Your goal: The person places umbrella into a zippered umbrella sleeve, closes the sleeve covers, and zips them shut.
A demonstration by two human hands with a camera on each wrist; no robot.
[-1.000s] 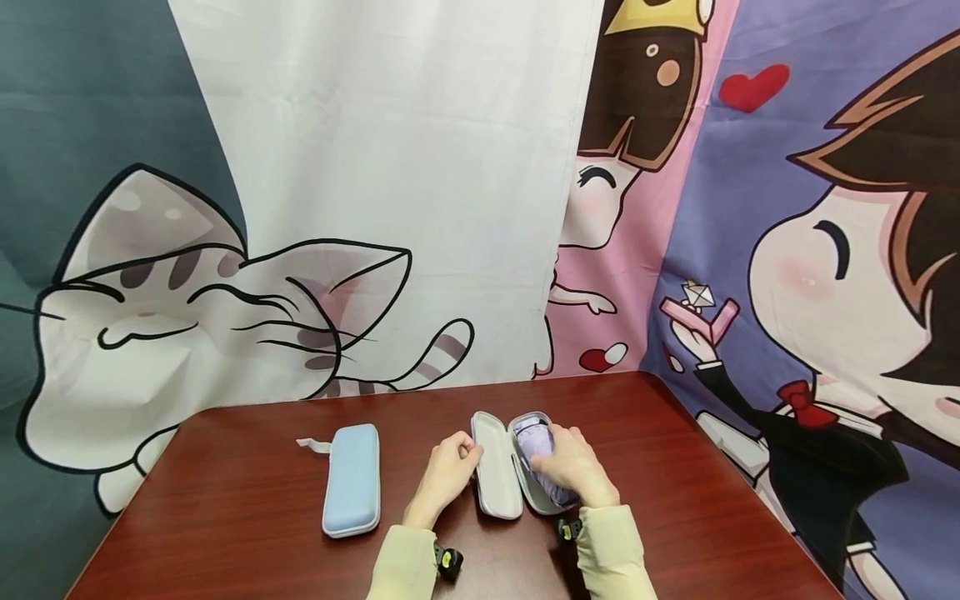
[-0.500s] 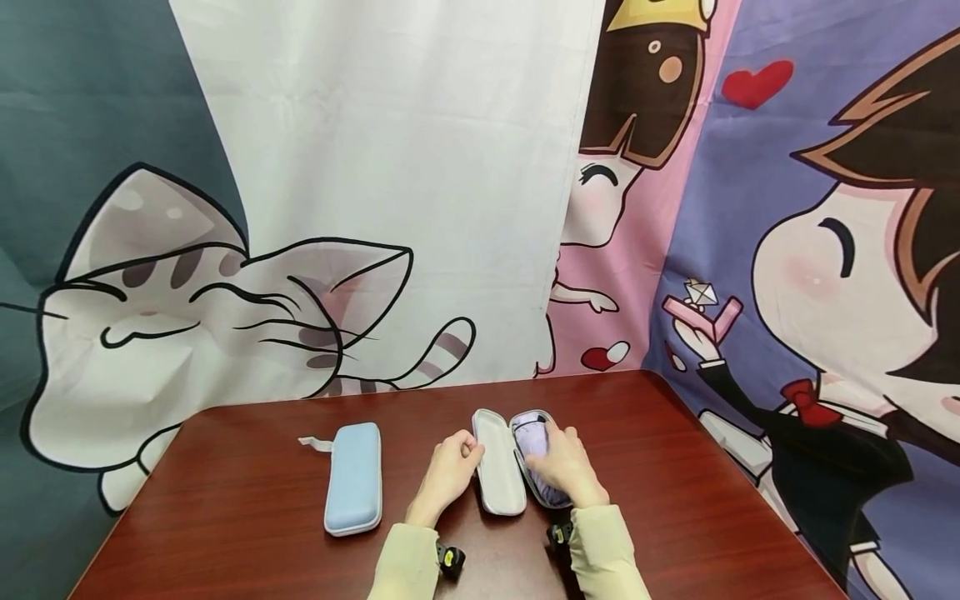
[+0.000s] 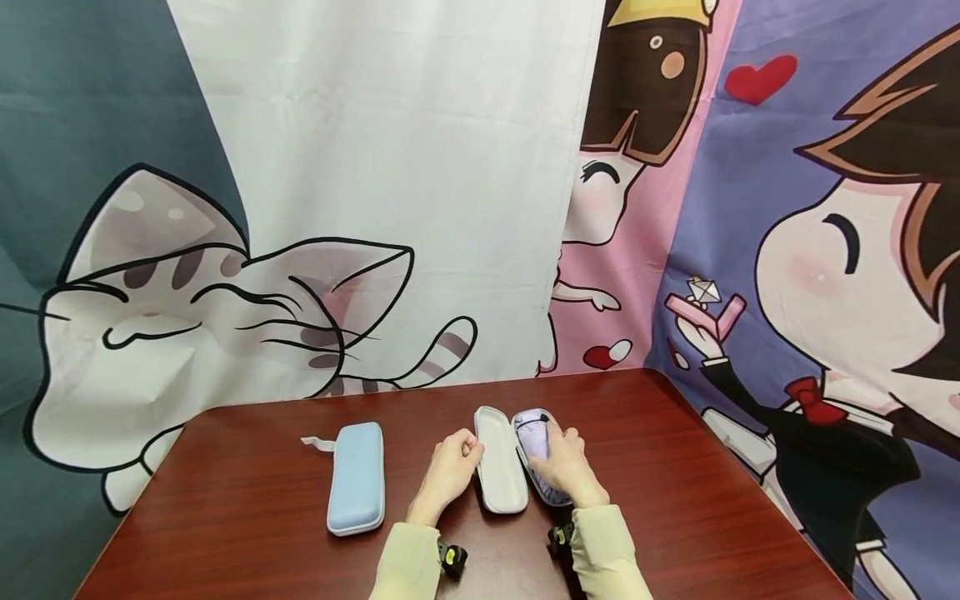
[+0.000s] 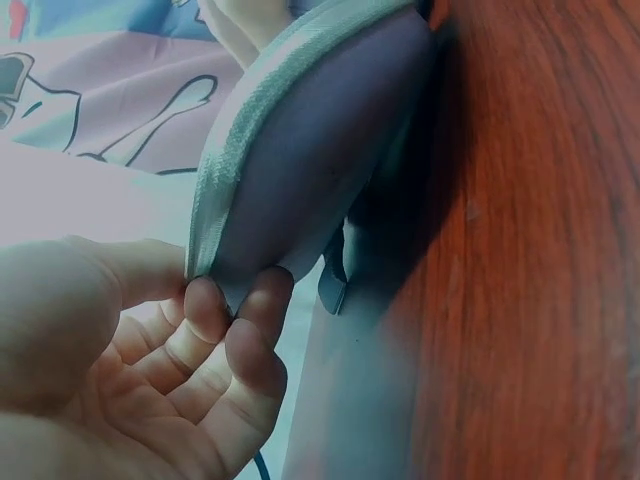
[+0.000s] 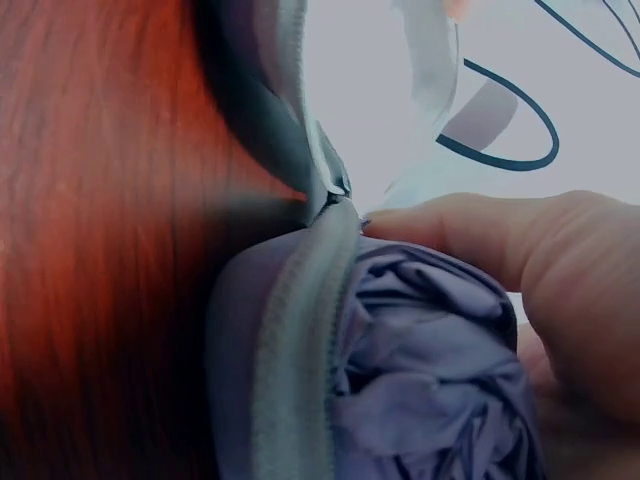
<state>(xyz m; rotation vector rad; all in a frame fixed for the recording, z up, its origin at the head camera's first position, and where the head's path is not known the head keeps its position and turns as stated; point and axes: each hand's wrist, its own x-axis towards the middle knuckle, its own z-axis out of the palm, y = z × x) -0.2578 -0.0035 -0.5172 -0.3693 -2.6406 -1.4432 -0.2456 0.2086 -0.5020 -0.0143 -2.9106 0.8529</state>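
An opened hard zip case [image 3: 501, 467] lies in front of me, its pale lining facing up on the left half. In the other half sits a lavender folded umbrella [image 3: 532, 431], its gathered cloth [image 5: 430, 370] bunched beside the zip edge [image 5: 295, 350] in the right wrist view. My left hand [image 3: 450, 471] pinches the rim of the left half [image 4: 300, 170] between thumb and fingertips. My right hand [image 3: 566, 467] lies over the umbrella, thumb on its left side and fingers round its right; the fingertips are partly hidden.
To the left, a closed light blue zip case [image 3: 356, 479] lies on the reddish-brown table [image 3: 247, 500], its grey strap [image 3: 318, 443] pointing left. A printed cloth backdrop [image 3: 420, 167] hangs behind the table.
The umbrella's near end has sunk lower into the right half of the case, and my right hand has shifted slightly left with it. My left hand keeps its pinch on the rim.
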